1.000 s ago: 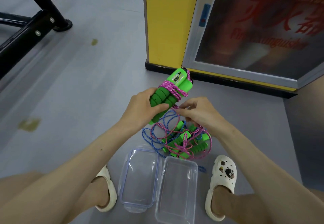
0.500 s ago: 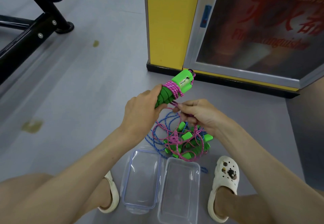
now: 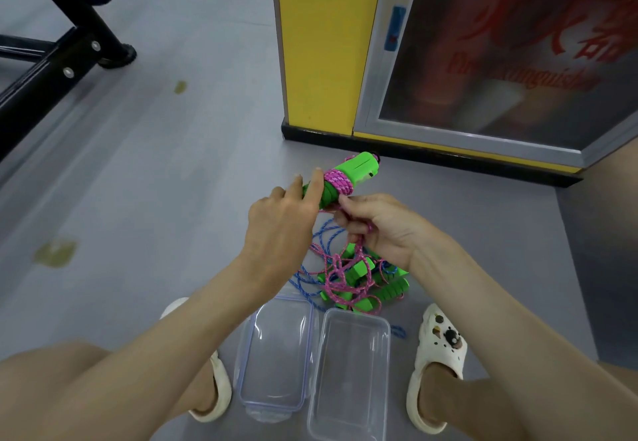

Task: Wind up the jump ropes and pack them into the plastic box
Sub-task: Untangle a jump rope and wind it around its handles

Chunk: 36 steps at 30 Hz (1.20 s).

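My left hand (image 3: 279,223) holds a pair of green jump rope handles (image 3: 359,171) up above the floor, its fingers lying over their lower end. Pink rope (image 3: 338,182) is wound tightly round the middle of the handles. My right hand (image 3: 383,230) pinches the loose pink rope just below the winding. Under my hands a tangled pile of more ropes (image 3: 359,280), pink and blue with green handles, lies on the floor. The clear plastic box (image 3: 348,375) stands open in front of the pile, its lid (image 3: 276,354) beside it on the left.
A yellow pillar (image 3: 321,43) and a glass-fronted cabinet (image 3: 500,60) stand right behind the ropes. Black gym equipment (image 3: 51,64) is at the far left. My feet in white clogs (image 3: 436,368) flank the box and lid on the grey floor.
The handles have swung lower and to the right, and more pink turns sit on them. My left hand's fingers have shifted over the handles. My right hand has drawn the rope under the bundle.
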### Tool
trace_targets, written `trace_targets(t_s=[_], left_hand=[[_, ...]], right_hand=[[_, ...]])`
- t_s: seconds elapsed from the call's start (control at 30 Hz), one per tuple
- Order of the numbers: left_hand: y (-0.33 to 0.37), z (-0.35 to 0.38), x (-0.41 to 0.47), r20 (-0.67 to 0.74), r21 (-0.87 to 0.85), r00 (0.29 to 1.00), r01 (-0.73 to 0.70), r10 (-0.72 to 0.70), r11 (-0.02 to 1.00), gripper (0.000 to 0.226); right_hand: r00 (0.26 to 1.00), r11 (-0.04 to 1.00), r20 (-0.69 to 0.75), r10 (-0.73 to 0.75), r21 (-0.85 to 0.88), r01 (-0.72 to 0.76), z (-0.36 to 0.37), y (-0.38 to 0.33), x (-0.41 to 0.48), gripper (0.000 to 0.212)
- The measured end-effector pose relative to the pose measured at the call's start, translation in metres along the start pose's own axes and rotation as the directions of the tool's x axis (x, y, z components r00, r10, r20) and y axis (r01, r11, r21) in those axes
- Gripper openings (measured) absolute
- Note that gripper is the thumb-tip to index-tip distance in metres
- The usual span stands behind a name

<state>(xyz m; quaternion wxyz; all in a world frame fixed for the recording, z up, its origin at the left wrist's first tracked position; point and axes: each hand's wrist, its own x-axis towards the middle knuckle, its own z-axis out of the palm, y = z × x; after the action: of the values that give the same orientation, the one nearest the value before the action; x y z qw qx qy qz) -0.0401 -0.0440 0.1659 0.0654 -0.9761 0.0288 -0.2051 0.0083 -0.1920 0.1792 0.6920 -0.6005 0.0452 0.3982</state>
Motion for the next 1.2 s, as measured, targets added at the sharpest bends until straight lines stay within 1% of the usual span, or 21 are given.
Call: trace_targets(t_s=[0.07,0.13,0.2,0.27,0.3,0.33,0.37,0.4,0.43,0.47,0.5,0.53,0.57,0.6,0.67,0.73,0.87,1.0,1.07,1.13,1.2], left_hand=[[0.005,0.005,-0.003,-0.053,0.028,0.998,-0.038,0.039,0.999,0.075],[0.011,0.012,-0.007,-0.09,-0.03,0.992,-0.095,0.092,0.995,0.07],[0.018,0.013,-0.009,-0.088,-0.195,0.992,-0.11,0.094,0.975,0.054],[0.02,0.005,-0.007,0.057,-0.413,0.998,0.023,0.0,0.911,0.053],[0.017,0.0,-0.003,0.182,-0.526,0.982,0.141,-0.052,0.838,0.051],[0.014,-0.004,0.002,0.304,-0.624,0.948,0.269,-0.089,0.734,0.046],[0.009,-0.008,0.007,0.401,-0.702,0.907,0.395,-0.129,0.593,0.043],[0.003,-0.01,0.011,0.512,-0.737,0.844,0.527,-0.159,0.423,0.041],[-0.002,-0.012,0.015,0.643,-0.723,0.754,0.655,-0.13,0.22,0.041],[-0.005,-0.015,0.017,0.755,-0.655,0.655,0.756,-0.022,0.02,0.043],[-0.007,-0.016,0.017,0.814,-0.56,0.57,0.822,0.113,-0.107,0.047],[-0.007,-0.016,0.015,0.822,-0.498,0.524,0.851,0.224,-0.166,0.05],[-0.007,-0.016,0.012,0.806,-0.479,0.519,0.855,0.285,-0.2,0.051],[-0.006,-0.018,0.011,0.791,-0.482,0.536,0.843,0.295,-0.239,0.048],[-0.007,-0.019,0.013,0.796,-0.503,0.566,0.816,0.215,-0.285,0.038],[-0.007,-0.019,0.015,0.809,-0.526,0.573,0.805,0.132,-0.274,0.034],[-0.005,-0.018,0.014,0.821,-0.541,0.569,0.798,0.04,-0.265,0.034],[-0.008,-0.016,0.016,0.829,-0.546,0.558,0.794,-0.035,-0.267,0.037],[-0.01,-0.015,0.017,0.823,-0.563,0.563,0.79,-0.073,-0.243,0.033],[-0.009,-0.013,0.018,0.798,-0.602,0.591,0.774,-0.119,-0.196,0.025],[-0.007,-0.012,0.017,0.756,-0.652,0.635,0.751,-0.156,-0.106,0.025]], right_hand=[[0.998,1.0,-0.057,0.014,-0.017,-0.015,0.001,0.001,0.0,0.031],[0.99,1.0,-0.139,0.017,-0.007,-0.018,0.002,0.004,0.0,0.039],[0.973,1.0,-0.232,0.003,0.0,-0.003,-0.002,0.005,0.001,0.037],[0.955,0.998,-0.294,-0.032,-0.061,0.015,-0.009,0.004,0.0,0.035],[0.955,0.996,-0.294,-0.042,-0.082,0.019,-0.012,0.004,0.0,0.034],[0.962,0.996,-0.27,-0.042,-0.083,0.02,-0.014,0.003,-0.001,0.034],[0.972,0.997,-0.231,-0.035,-0.071,0.019,-0.015,0.003,-0.003,0.033],[0.982,0.998,-0.188,-0.031,-0.055,0.021,-0.015,0.003,-0.004,0.033],[0.988,0.999,-0.148,-0.035,-0.043,0.029,-0.014,0.002,-0.006,0.033],[0.992,0.999,-0.114,-0.045,-0.034,0.042,-0.013,0.001,-0.007,0.035],[0.994,0.998,-0.087,-0.059,-0.028,0.056,-0.013,0.0,-0.008,0.038],[0.995,0.997,-0.069,-0.069,-0.031,0.067,-0.013,-0.001,-0.008,0.041],[0.995,0.996,-0.062,-0.073,-0.047,0.07,-0.013,-0.003,-0.008,0.044],[0.995,0.995,-0.063,-0.074,-0.069,0.07,-0.012,-0.004,-0.008,0.046],[0.993,0.991,-0.086,-0.078,-0.119,0.068,-0.011,-0.004,-0.008,0.046],[0.99,0.985,-0.114,-0.08,-0.162,0.061,-0.009,-0.003,-0.008,0.042],[0.99,0.979,-0.126,-0.061,-0.199,0.035,-0.01,-0.004,-0.006,0.035],[0.994,0.971,-0.091,-0.066,-0.234,0.043,-0.01,-0.004,-0.005,0.009],[0.993,0.967,-0.105,-0.053,-0.253,0.024,-0.01,-0.004,-0.004,0.017],[0.993,0.958,-0.109,-0.041,-0.286,0.008,-0.01,-0.004,-0.004,0.02],[0.995,0.951,-0.103,-0.007,-0.309,-0.026,-0.011,-0.005,-0.005,0.015]])
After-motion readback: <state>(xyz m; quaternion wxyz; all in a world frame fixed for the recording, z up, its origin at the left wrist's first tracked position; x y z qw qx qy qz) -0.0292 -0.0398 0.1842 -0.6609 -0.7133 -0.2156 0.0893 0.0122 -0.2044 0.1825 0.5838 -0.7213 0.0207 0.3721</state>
